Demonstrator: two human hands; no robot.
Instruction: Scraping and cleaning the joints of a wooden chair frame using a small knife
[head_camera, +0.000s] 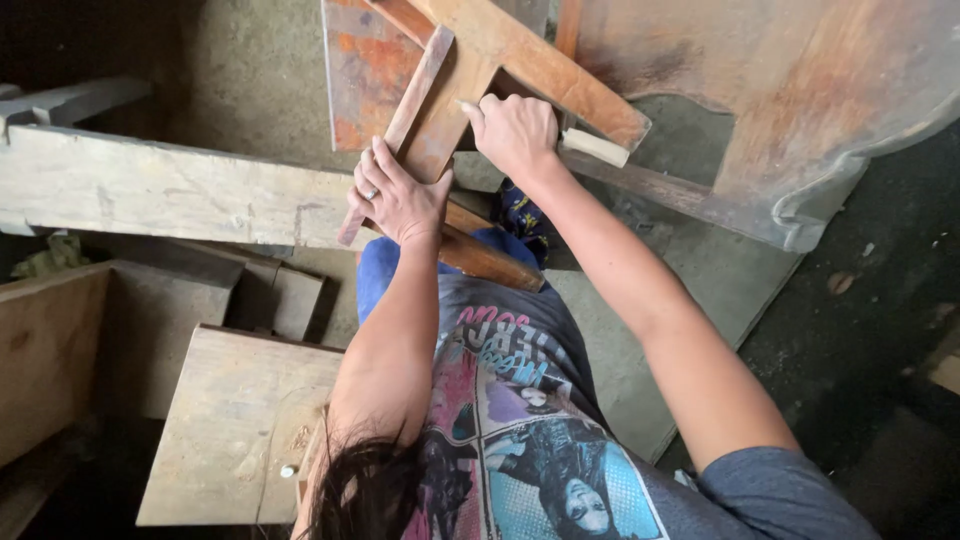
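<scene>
Looking down from the head cam here. My left hand (398, 197) is wrapped around a thin wooden slat (395, 135), clamping it against the reddish wooden frame (500, 60), probably to keep the piece from shifting. My right hand (517, 133) is closed on the frame's crossbar, with a pale wooden block (594, 147) sticking out just beside it. The frame sits propped in front of me, above my lap and over the concrete floor (690, 270). It's worn, orange-brown, patchy finish. A long grey plank (170, 190) lies off to the left, and a scalloped board (800, 110) to the right.
</scene>
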